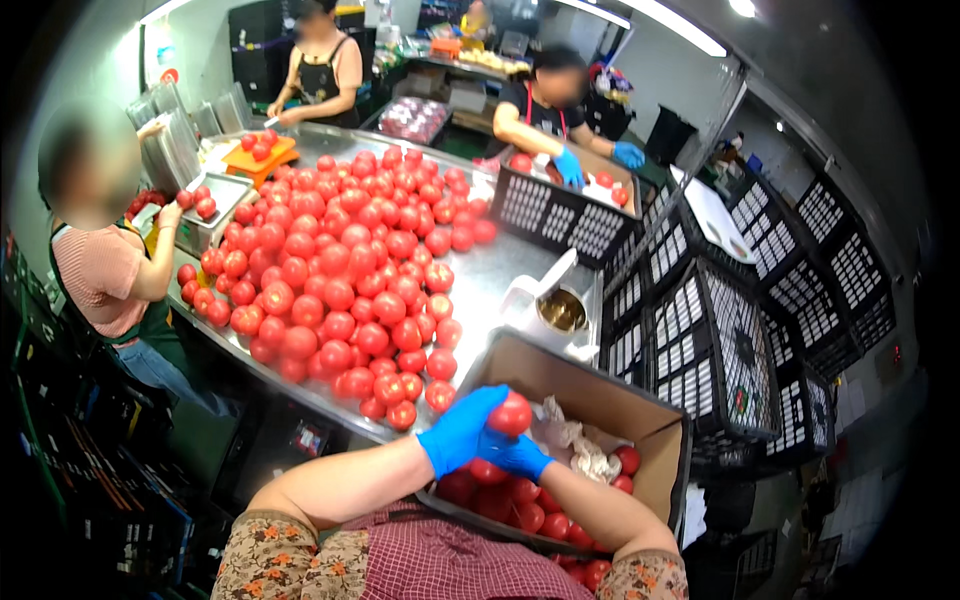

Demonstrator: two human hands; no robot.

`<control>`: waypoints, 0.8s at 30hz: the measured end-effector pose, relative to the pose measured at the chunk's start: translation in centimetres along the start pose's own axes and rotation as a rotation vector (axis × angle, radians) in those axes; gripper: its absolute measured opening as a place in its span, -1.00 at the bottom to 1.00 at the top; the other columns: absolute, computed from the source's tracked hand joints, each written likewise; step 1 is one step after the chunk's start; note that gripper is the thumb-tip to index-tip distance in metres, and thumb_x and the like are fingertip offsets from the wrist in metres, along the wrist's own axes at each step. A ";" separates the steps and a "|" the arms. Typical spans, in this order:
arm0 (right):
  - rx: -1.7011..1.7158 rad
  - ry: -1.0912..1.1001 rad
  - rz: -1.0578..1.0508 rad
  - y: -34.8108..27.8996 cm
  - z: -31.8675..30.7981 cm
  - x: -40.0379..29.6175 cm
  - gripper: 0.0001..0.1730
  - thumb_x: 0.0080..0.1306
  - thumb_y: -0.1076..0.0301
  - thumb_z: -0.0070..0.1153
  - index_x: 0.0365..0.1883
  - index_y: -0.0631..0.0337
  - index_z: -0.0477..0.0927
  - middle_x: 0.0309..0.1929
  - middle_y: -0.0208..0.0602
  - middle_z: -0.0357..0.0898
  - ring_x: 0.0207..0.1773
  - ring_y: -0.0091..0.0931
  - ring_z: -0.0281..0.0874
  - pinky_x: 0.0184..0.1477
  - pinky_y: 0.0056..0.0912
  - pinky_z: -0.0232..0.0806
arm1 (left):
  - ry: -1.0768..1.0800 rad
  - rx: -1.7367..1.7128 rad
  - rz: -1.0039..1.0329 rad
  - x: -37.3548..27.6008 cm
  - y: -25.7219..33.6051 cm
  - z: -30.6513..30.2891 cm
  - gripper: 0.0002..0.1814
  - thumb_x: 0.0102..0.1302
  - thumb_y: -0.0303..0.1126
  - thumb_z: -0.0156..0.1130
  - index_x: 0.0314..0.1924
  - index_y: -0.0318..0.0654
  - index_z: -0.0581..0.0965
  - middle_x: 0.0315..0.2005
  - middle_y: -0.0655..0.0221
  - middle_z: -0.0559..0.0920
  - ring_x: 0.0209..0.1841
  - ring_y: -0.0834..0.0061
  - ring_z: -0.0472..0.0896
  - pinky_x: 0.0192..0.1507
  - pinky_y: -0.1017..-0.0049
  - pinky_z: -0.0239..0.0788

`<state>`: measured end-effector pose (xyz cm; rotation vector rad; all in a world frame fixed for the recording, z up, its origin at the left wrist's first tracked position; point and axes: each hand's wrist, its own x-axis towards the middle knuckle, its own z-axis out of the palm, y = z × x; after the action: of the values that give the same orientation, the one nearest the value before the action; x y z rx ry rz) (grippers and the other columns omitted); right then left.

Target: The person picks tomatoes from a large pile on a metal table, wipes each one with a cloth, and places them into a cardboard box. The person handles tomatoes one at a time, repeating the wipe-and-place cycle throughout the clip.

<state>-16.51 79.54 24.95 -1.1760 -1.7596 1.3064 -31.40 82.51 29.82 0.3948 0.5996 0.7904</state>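
Observation:
Both my hands wear blue gloves and meet over a cardboard-lined crate point(679, 480). A red tomato point(510, 414) sits between them, with my left hand point(459, 429) at its left side and my right hand point(519, 454) beneath it. Some fingertips are hidden behind the tomato and each other. Below my hands, the crate holds several tomatoes point(529, 517) and crumpled pale paper point(596, 454). To the left, a large heap of tomatoes point(337, 292) covers much of the steel table point(487, 277).
A white pitcher-like metal-lined container point(551, 311) stands beyond my crate. Black plastic crates point(712, 352) are stacked at the right. Across the table, a gloved person point(551, 112) reaches into another crate point(562, 202). Two people work left, near a scale point(217, 199) and orange scale point(259, 157).

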 end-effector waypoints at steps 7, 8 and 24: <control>-0.559 -0.360 -0.019 3.0 2.6 1.2 -0.58 0.32 0.17 0.14 0.08 0.17 0.51 0.12 -0.14 0.52 0.21 -0.30 0.45 0.26 -0.15 0.28 | -0.029 -0.242 -0.266 -2.0 2.1 1.8 -0.36 0.41 0.15 0.08 0.23 -0.22 0.39 0.01 0.00 0.58 0.00 -0.10 0.61 -0.04 0.05 0.55; -0.563 -0.362 -0.012 2.7 2.7 1.2 -0.58 0.33 0.17 0.13 0.09 0.17 0.50 0.13 -0.15 0.52 0.22 -0.31 0.44 0.27 -0.16 0.27 | -0.047 -0.226 -0.273 -1.6 1.9 1.5 -0.33 0.39 0.20 0.05 0.24 -0.19 0.38 0.01 0.00 0.58 0.01 -0.13 0.60 -0.10 0.04 0.57; 0.762 0.073 0.376 -3.8 -5.4 -3.0 -0.35 0.33 0.04 0.16 0.31 0.12 0.35 0.18 -0.18 0.49 0.16 -0.33 0.50 0.16 -0.27 0.41 | -0.134 -0.139 -0.216 -2.0 2.8 1.8 -0.49 0.45 0.06 0.05 0.10 -0.25 0.45 -0.02 0.16 0.61 0.00 0.20 0.64 -0.10 0.07 0.61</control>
<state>-11.70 78.45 30.23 -1.0887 -0.8460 1.8875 -32.91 82.58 33.42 0.2485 0.4501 0.5897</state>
